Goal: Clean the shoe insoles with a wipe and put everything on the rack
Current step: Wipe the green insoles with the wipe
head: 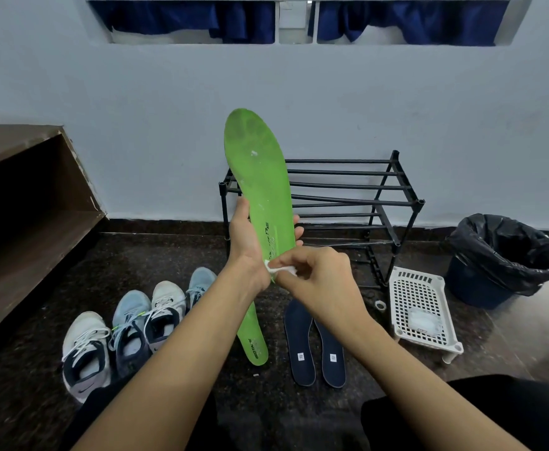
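My left hand (250,245) grips a green insole (256,157) around its lower half and holds it upright, toe end up. Against the heel end of that insole my right hand (315,275) pinches a small white wipe (281,269). A second green insole (252,336) lies on the dark floor below my hands. Two dark blue insoles (315,346) lie side by side to its right. The black metal shoe rack (364,196) stands against the wall behind the raised insole, its bars bare.
Several sneakers (130,330) sit in a row on the floor at the left. A white plastic basket (419,297) holding a wipe pack stands at the right, beside a bin with a black liner (507,258). A brown wooden shelf (22,206) fills the left side.
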A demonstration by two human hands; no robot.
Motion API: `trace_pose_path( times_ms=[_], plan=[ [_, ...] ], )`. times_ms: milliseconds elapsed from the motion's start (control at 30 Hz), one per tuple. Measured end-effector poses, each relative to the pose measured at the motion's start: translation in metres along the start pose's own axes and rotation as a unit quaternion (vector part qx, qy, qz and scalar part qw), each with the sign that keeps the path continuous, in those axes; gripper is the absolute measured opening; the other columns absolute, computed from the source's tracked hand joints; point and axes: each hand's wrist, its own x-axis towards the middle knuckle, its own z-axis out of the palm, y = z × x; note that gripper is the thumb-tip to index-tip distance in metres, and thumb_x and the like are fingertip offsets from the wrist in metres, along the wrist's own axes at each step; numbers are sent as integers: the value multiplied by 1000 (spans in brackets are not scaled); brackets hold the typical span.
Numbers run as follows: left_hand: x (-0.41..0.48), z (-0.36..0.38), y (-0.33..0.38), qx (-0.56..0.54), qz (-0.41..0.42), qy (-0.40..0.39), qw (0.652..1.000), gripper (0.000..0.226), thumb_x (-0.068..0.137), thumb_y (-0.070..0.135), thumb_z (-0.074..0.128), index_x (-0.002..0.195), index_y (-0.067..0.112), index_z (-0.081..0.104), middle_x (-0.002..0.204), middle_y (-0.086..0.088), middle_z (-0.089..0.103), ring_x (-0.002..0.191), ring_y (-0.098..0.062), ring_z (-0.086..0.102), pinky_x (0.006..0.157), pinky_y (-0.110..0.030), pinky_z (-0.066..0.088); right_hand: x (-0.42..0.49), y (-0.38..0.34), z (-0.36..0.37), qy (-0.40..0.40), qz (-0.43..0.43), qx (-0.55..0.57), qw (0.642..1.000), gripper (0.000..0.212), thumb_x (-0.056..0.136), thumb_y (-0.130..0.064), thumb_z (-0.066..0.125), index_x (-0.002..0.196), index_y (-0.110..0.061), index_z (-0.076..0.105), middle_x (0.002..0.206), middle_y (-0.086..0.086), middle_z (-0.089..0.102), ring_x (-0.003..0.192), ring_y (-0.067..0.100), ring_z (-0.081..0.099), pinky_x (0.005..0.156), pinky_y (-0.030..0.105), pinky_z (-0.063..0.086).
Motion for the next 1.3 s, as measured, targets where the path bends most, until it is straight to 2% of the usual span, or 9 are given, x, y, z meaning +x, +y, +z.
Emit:
trace_pose_path(
  times_ms=[167,267,367,567,700,900,1000,1100,1300],
  plan=[
    [-5,0,1,2,-14,-10,1000,78,96,67,22,109,5,68,90,-17,72,74,-28,68,71,-35,54,1,0,-2,-25,-23,-26,999,19,79,-5,66,89,-18,77,67,-11,62,55,-9,53,53,5,37],
    [-9,0,0,4,-25,-11,1000,76,98,65,23,109,5,68,86,-17,73,73,-30,67,71,-35,55,3,2,-2,-40,-42,-89,994,21,80,-4,65,88,-20,77,80,0,72,62,-2,58,63,4,41],
    [-11,2,0,9,-27,-7,1000,75,98,64,23,113,5,67,87,-18,72,73,-30,67,71,-35,54,4,3,-1,-73,-39,-159,984,24,83,-6,61,89,-23,75,92,3,70,84,21,65,78,29,52],
    [-11,5,2,21,-31,1,999,74,97,66,22,110,8,67,93,-17,71,78,-30,66,74,-35,52,-1,-4,5,-72,-92,-312,943,23,82,-1,52,93,-15,66,97,2,60,92,26,57,69,33,47],
    [-7,2,4,21,-20,-3,1000,74,97,64,24,106,6,69,90,-17,71,71,-28,67,68,-34,51,-5,-7,5,-10,-64,-176,982,24,82,-6,55,91,-21,72,89,-2,70,81,18,63,73,29,48],
    [-4,1,2,-1,-17,-11,1000,78,97,66,23,108,3,68,88,-18,71,70,-29,68,70,-36,54,-5,-7,1,10,8,17,1000,21,78,-4,65,84,-21,76,70,-9,68,56,-4,55,55,6,37],
    [-8,2,-1,4,-23,-10,1000,76,98,64,22,109,5,68,87,-18,72,72,-32,68,71,-36,56,-4,-5,-2,-18,-15,-54,998,23,80,-1,63,85,-19,77,76,-4,71,62,-3,59,64,5,43],
    [-9,2,1,5,-27,-9,1000,74,99,63,22,111,6,68,87,-18,72,73,-32,67,72,-35,54,-2,0,0,-41,-34,-127,990,24,81,-2,60,85,-20,76,90,3,71,84,21,65,79,30,51],
    [-9,6,1,9,-16,-8,1000,74,99,64,19,107,8,66,91,-18,68,78,-32,64,77,-36,51,-5,0,8,-61,-84,-327,939,24,80,2,53,95,-11,66,102,1,57,99,22,51,68,30,45]
  ],
)
